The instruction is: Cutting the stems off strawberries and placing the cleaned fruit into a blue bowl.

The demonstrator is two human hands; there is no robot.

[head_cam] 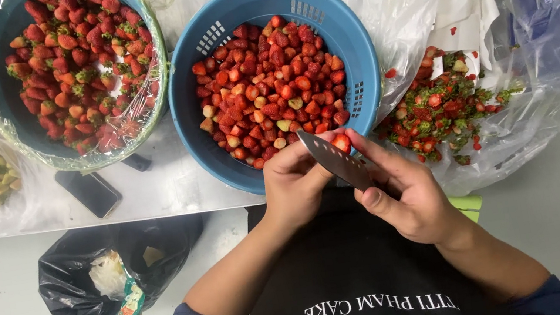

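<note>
Together, both hands meet over the near rim of one blue basket (pixel 344 42) of trimmed berries: the left hand (pixel 295 181) pinches one cut strawberry (pixel 341 142), the right hand (pixel 406 197) grips one dark knife (pixel 333 159) against it. One lined bowl (pixel 4 96) of untrimmed berries sits left; one bag of green tops (pixel 448 108) right.

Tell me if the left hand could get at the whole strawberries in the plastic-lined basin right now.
Probably yes. The left hand is by the blue colander, and the lined basin sits open-topped just beyond it to the left, nothing covering its whole strawberries. The hand seems busy, though, steadying a strawberry at the knife.
</note>
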